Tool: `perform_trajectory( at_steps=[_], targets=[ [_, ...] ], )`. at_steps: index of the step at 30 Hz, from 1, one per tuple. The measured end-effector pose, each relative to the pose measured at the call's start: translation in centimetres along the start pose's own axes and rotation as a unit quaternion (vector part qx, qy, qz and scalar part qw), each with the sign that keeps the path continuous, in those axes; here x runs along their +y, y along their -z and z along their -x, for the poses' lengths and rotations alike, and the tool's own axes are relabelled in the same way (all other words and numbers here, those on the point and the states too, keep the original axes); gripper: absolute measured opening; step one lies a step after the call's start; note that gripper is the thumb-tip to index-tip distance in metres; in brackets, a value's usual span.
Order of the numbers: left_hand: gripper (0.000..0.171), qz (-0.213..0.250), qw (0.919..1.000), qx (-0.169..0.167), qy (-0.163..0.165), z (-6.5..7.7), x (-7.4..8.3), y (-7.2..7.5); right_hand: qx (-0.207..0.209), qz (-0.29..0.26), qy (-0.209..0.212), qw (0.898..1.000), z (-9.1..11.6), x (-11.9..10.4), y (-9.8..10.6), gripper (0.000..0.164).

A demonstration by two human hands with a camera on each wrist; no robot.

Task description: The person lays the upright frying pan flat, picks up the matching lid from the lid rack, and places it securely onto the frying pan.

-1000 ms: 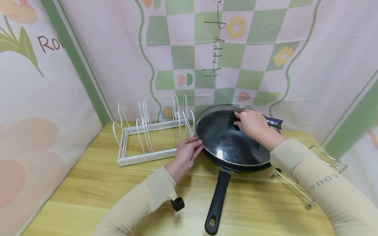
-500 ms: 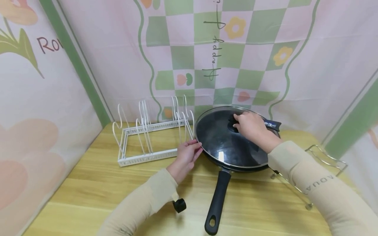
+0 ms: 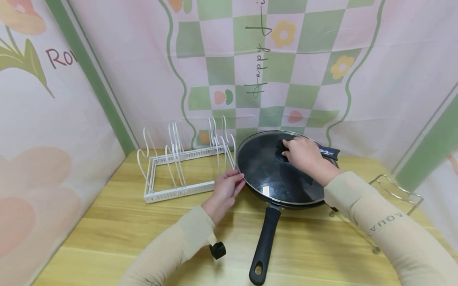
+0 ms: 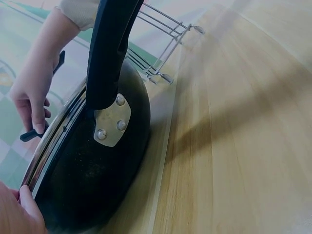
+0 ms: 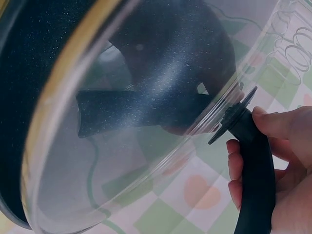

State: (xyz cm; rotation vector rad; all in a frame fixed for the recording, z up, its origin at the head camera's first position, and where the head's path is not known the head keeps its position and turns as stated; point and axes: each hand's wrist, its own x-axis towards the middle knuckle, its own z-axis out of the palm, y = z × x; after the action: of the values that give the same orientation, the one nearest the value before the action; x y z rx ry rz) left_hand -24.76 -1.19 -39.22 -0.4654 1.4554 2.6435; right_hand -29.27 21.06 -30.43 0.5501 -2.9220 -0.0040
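A black frying pan (image 3: 304,205) bears a clear glass lid (image 3: 262,171), its long handle (image 3: 265,246) pointing toward me. My right hand (image 3: 304,153) grips the lid's black handle (image 5: 256,175), thumb and fingers around it, as the right wrist view shows. A black end with pale lettering (image 3: 329,153) juts out beyond that hand. At the left edge, my left hand (image 3: 224,192) pinches the rim, thumb on top and fingers below; its thumb (image 4: 31,207) lies at the rim in the left wrist view. The pan's riveted bracket (image 4: 112,119) shows there too.
Left of the pan stands a white wire rack (image 3: 179,192) with upright loops. A silver wire rack (image 3: 397,190) is at the right, partly behind my right sleeve. Everything rests on a wooden table (image 3: 125,234) before a patterned cloth backdrop (image 3: 282,63).
My right hand and the lid have come slightly down and left, and the lid's far edge sits lower over the pan. My left hand stays at the rim almost unmoved.
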Motion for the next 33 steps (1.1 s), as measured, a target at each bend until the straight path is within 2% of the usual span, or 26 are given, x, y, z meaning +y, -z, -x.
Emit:
perform_trajectory(
  at_steps=[19, 33],
  targets=[
    [0.022, -0.001, 1.0000, -0.004, 0.003, -0.08, -0.18, 0.26, 0.004, 0.000, -0.002, 1.000, 0.15, -0.28, -0.11, 0.047],
    [0.017, 0.011, 0.9999, -0.004, 0.005, -0.31, -0.37, 0.40, 0.006, -0.003, -0.005, 1.000, 0.20, -0.13, -0.32, 0.047]
  ],
)
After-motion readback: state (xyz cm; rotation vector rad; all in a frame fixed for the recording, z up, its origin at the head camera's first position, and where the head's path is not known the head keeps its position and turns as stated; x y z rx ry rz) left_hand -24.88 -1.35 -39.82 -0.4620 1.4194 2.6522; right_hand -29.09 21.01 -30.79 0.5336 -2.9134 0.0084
